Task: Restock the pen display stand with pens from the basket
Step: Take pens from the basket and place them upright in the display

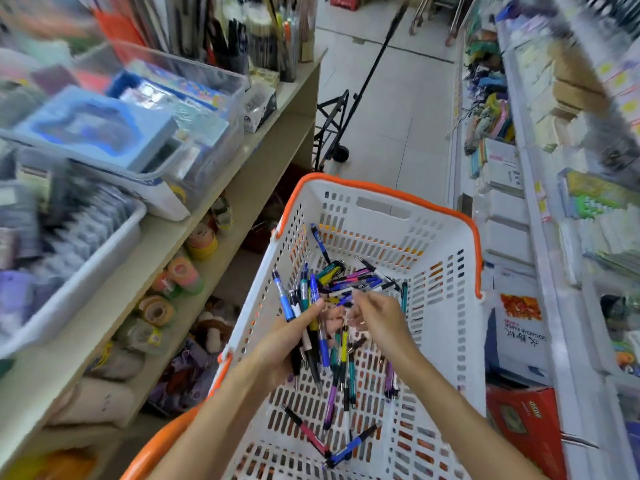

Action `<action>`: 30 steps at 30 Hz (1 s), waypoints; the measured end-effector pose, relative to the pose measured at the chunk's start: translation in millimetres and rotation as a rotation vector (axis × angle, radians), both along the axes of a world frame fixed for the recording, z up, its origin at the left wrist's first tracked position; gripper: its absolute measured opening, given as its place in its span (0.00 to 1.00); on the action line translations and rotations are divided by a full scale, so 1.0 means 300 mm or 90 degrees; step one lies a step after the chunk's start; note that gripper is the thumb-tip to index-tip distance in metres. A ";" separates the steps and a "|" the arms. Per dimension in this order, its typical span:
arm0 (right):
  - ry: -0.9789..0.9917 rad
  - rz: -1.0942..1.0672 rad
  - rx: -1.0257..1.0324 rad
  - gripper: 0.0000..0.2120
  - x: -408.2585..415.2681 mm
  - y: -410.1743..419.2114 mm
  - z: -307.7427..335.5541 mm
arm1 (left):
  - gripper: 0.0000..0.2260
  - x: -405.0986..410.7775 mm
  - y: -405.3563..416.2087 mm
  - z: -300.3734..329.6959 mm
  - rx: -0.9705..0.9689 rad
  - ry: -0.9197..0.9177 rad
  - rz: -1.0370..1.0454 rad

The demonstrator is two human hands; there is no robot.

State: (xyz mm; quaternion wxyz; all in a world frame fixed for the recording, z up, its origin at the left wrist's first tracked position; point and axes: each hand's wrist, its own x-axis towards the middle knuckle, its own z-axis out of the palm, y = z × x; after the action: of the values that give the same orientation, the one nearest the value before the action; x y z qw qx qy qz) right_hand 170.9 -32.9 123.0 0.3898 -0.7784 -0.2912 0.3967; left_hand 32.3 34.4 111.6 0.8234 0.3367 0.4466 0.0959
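A white perforated basket (446, 306) with orange rim and handles stands in the aisle below me. Several loose pens (349, 284) in blue, teal, purple, yellow and black lie on its floor. My left hand (282, 344) is inside the basket, shut on a bunch of pens (304, 306) that stick out above and below the fist. My right hand (379, 318) is beside it, fingers curled toward the bunch and pinching at the pens between the two hands. Upright holders with pens (239, 39) stand at the far end of the left shelf, blurred.
A beige shelf unit (214, 209) on the left carries clear bins, boxes and tape rolls. White shelving (540, 237) with paper goods lines the right. A black folding trolley (334, 133) stands on the tiled floor beyond the basket. A red box (523, 420) sits low right.
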 end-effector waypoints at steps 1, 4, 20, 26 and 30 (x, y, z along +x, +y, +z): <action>0.005 0.010 -0.003 0.15 -0.008 0.017 0.026 | 0.15 -0.022 0.005 0.025 0.000 0.011 0.001; 0.035 0.108 0.003 0.15 -0.071 0.085 0.143 | 0.12 -0.123 0.043 0.096 0.124 0.072 0.020; 0.028 0.445 0.072 0.12 -0.813 0.378 0.598 | 0.09 -0.873 0.092 0.590 0.215 -0.024 0.218; 0.032 0.472 0.134 0.10 -1.162 0.427 0.707 | 0.10 -1.193 0.075 0.705 0.275 0.042 0.284; 0.031 0.499 0.161 0.13 -1.345 0.447 0.752 | 0.06 -1.370 0.079 0.768 0.322 0.071 0.328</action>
State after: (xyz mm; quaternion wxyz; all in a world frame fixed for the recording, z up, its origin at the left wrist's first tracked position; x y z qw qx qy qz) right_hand -232.6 101.3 348.6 0.3084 -0.5448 -0.6030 0.4944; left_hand -378.7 58.2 342.0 0.6373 0.4105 0.5233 0.3892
